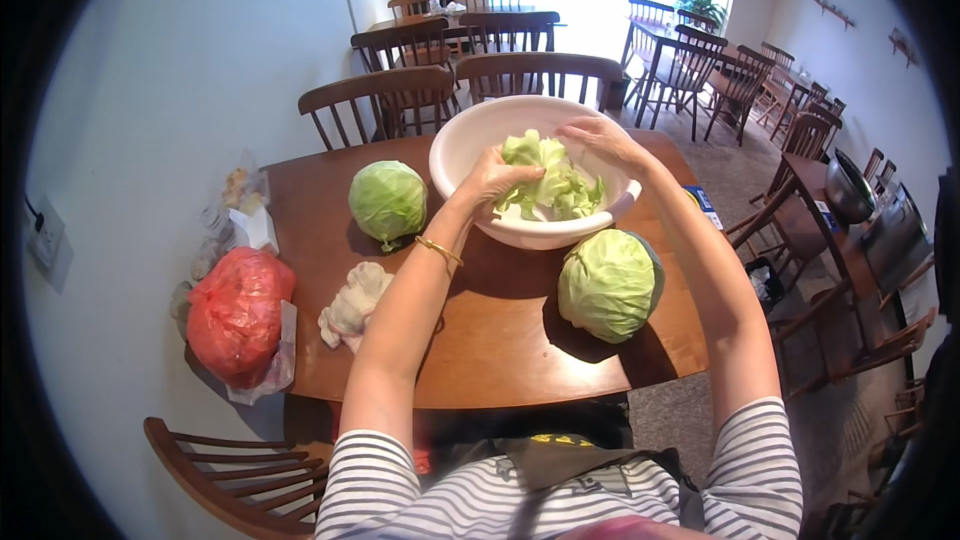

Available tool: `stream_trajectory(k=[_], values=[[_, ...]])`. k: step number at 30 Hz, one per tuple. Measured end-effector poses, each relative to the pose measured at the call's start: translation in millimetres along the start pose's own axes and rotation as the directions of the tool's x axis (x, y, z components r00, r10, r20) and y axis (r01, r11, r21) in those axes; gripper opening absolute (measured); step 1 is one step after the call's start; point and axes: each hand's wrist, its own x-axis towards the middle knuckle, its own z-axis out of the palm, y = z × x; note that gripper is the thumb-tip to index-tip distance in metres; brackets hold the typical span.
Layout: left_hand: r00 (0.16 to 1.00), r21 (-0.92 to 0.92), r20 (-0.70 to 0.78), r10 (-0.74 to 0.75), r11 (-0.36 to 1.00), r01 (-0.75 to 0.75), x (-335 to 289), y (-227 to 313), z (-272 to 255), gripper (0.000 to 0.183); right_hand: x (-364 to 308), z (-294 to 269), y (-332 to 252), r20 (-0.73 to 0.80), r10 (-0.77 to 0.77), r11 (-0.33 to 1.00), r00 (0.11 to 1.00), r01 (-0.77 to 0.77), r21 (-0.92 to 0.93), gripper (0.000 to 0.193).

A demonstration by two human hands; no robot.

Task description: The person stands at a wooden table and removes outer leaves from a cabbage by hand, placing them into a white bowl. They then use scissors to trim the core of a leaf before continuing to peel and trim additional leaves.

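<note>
A white bowl (pixel 465 150) stands at the far side of the wooden table, with torn pale green cabbage leaves (pixel 575 195) in it. My left hand (pixel 497 180) reaches in over the near left rim and is closed on a cabbage leaf (pixel 535 152), thumb across it. Inside the bowl's far right side, my right hand (pixel 602 138) has its fingers stretched toward the leaves; I see nothing held in it. One whole cabbage (pixel 388 200) sits left of the bowl. Another cabbage (pixel 607 285) lies in front of the bowl, below my right forearm.
A crumpled whitish cloth or glove (pixel 357 305) lies near my left forearm. By the wall at the table's left edge are a red plastic bag (pixel 240 315) and clear bags. Chairs (pixel 540 70) stand beyond the table. A metal basin (pixel 848 185) rests on another table at right.
</note>
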Motion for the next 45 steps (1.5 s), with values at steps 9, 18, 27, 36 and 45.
stream_trajectory(k=[9,18,27,36,45], values=[[0.992,0.065,0.069,-0.105,0.993,0.100,-2,10,5,0.045,-14,2,-38,0.291,-0.084,0.986,0.953,0.122,-0.115,0.020],[0.993,0.182,-0.076,-0.090,0.978,0.102,1,2,5,0.031,-41,54,-54,0.048,-0.494,0.634,0.868,0.397,-0.663,0.006],[0.968,0.182,-0.248,-0.037,0.980,0.084,8,3,5,0.025,-24,72,-49,-0.078,-0.553,0.506,0.829,0.260,-0.822,0.007],[0.998,0.122,-0.024,-0.050,0.991,0.053,-3,3,0,0.038,-10,14,-26,0.033,-0.090,0.850,0.995,0.094,-0.518,0.030],[0.985,-0.145,-0.108,-0.132,0.983,0.115,-1,16,-3,0.047,-12,1,-27,0.017,-0.006,0.962,1.000,0.001,0.274,0.018]])
